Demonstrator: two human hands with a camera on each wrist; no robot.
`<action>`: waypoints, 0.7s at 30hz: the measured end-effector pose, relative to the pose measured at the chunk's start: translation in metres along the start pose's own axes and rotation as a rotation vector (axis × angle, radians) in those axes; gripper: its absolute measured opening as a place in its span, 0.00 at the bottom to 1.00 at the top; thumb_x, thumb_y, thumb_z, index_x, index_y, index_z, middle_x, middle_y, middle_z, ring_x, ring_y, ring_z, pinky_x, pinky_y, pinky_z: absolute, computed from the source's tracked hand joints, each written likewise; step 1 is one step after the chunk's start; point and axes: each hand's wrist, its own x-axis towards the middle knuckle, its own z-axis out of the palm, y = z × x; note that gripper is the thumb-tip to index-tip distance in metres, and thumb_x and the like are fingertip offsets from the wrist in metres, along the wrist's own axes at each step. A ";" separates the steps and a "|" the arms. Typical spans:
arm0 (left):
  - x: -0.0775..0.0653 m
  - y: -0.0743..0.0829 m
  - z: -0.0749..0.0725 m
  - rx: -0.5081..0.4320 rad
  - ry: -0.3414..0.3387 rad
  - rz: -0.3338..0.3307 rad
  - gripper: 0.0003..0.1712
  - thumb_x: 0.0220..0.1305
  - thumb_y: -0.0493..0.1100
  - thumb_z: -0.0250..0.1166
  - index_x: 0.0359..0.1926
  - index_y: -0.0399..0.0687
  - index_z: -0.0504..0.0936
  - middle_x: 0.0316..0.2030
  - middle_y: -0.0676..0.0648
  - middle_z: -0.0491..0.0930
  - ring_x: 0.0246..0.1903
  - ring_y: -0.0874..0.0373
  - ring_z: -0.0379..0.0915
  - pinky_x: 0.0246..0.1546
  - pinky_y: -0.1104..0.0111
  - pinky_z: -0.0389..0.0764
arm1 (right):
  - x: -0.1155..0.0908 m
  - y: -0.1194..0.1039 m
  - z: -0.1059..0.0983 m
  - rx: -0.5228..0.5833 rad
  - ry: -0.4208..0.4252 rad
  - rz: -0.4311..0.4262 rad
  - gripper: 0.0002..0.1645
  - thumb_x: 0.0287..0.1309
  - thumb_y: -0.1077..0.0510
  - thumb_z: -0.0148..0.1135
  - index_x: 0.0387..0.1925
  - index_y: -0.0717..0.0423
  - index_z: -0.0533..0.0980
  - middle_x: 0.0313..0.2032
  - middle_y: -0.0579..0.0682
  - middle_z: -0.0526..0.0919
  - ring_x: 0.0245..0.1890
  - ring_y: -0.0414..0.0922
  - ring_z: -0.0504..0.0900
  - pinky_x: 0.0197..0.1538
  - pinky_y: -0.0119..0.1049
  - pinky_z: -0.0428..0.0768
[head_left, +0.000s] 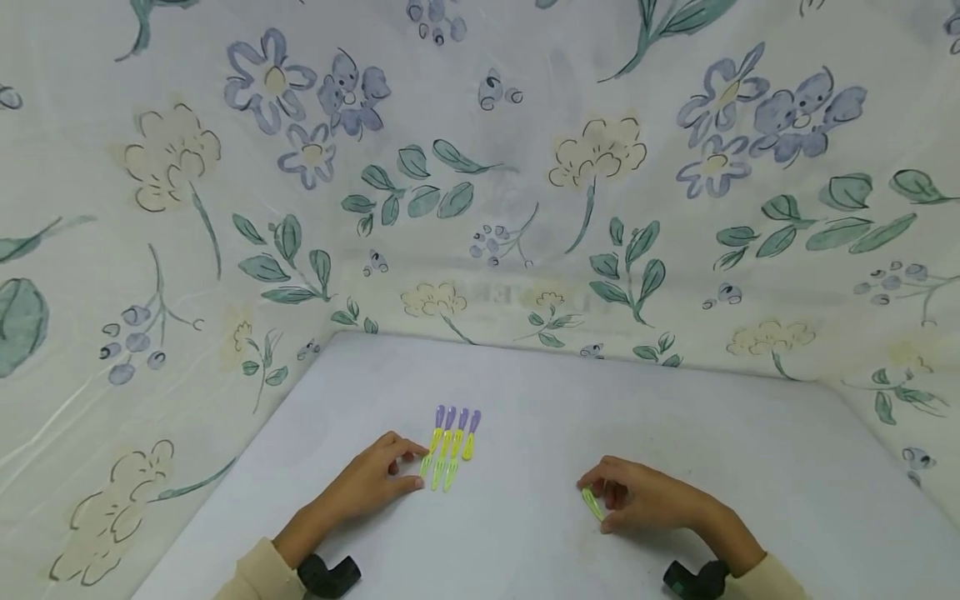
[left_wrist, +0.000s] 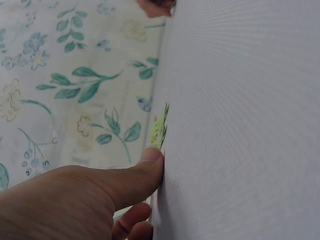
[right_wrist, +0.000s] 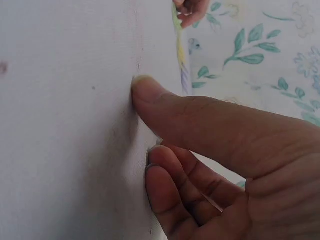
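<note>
Several small plastic pieces lie in rows on the white tabletop in the head view: purple pieces (head_left: 452, 417) farthest away, yellow pieces (head_left: 458, 442) in the middle and light-green forks (head_left: 439, 473) nearest. My left hand (head_left: 372, 475) is at the left end of the green row, with index finger and thumb at the two ends of the leftmost green fork (head_left: 426, 464). To the right, my right hand (head_left: 651, 493) pinches another light-green fork (head_left: 592, 504) lengthwise between finger and thumb, low over the table. The right wrist view hides this fork behind the thumb.
The white table (head_left: 525, 533) meets a flower-patterned cloth (head_left: 510, 183) at the back and both sides. A dark wrist device (head_left: 330, 577) sits on the left wrist, and another dark device (head_left: 696, 580) on the right wrist.
</note>
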 end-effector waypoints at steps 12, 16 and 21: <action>0.001 -0.001 0.001 0.002 0.000 0.005 0.24 0.57 0.51 0.74 0.56 0.58 0.82 0.43 0.57 0.74 0.36 0.62 0.66 0.32 0.72 0.70 | 0.002 -0.004 0.005 -0.106 0.052 -0.039 0.27 0.55 0.46 0.74 0.51 0.57 0.81 0.38 0.41 0.76 0.36 0.31 0.75 0.39 0.27 0.79; -0.001 -0.002 0.003 -0.011 -0.002 -0.001 0.24 0.57 0.52 0.74 0.55 0.59 0.82 0.43 0.57 0.74 0.35 0.62 0.66 0.30 0.72 0.70 | 0.002 -0.006 0.006 -0.066 0.073 -0.008 0.26 0.55 0.46 0.73 0.50 0.58 0.81 0.38 0.43 0.80 0.35 0.32 0.77 0.38 0.29 0.80; 0.000 -0.004 0.003 -0.006 0.003 0.012 0.24 0.58 0.52 0.74 0.56 0.59 0.82 0.44 0.58 0.74 0.35 0.63 0.66 0.30 0.72 0.70 | 0.002 -0.003 0.004 -0.023 0.103 -0.012 0.27 0.60 0.49 0.70 0.54 0.62 0.79 0.37 0.43 0.83 0.37 0.31 0.80 0.40 0.30 0.82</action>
